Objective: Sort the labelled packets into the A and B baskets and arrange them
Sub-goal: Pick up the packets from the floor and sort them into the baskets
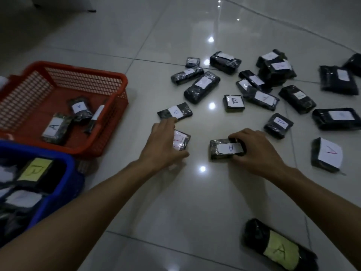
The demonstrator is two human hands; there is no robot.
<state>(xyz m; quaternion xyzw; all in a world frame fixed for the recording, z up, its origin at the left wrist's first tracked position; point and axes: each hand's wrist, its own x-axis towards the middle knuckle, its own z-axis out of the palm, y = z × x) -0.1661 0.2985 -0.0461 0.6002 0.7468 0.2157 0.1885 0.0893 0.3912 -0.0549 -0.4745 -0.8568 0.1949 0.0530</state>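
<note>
packet marked a under the right hand, fingers closed on its long edges; looks light, firm, slick-wrapped. left hand spread open, resting over a second packet.

Blue basket cut off by left and bottom edges, contents mostly dark and unreadable. Packet half hidden under left hand, red letter unclear. Far packets blurred, labels illegible; rightmost packet clipped by frame edge.
</note>
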